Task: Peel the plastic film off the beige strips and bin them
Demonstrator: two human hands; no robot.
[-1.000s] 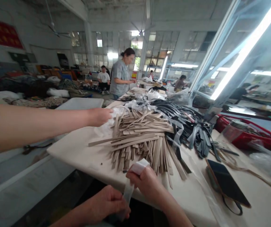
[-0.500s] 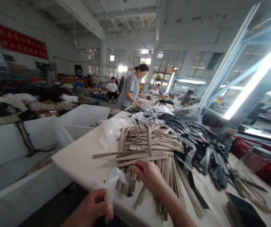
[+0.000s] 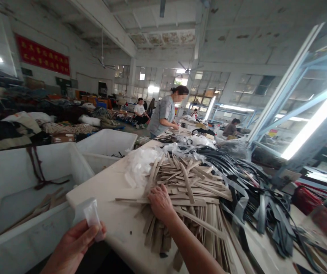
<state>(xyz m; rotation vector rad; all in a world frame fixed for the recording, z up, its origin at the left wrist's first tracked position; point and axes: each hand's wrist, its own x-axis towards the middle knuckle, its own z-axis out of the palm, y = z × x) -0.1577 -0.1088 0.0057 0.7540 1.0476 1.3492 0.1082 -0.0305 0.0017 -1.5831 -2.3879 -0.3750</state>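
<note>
Between the thumb and fingers of my left hand (image 3: pixel 76 238) is a small crumpled piece of clear plastic film (image 3: pixel 92 215), held up beside the table's near left edge. My right hand (image 3: pixel 161 203) lies on the heap of beige fabric strips (image 3: pixel 177 179), its fingers bent over a long beige strip (image 3: pixel 127 199) that sticks out to the left. The fingertips are partly hidden among the strips. Below and right of that hand, more beige strips (image 3: pixel 209 228) fan toward the table's near edge.
A crumpled clear plastic bag (image 3: pixel 140 163) lies left of the heap, and black straps (image 3: pixel 237 175) spread along its right. White bins (image 3: pixel 103 142) flank the pale table (image 3: pixel 95 190) on the left. A co-worker (image 3: pixel 163 114) stands at the far end. A lit metal frame (image 3: pixel 289 102) rises at right.
My left hand has moved left and up with the plastic film, away from the strips. My right hand has shifted left and forward onto the heap's left side. The view has turned slightly left.
</note>
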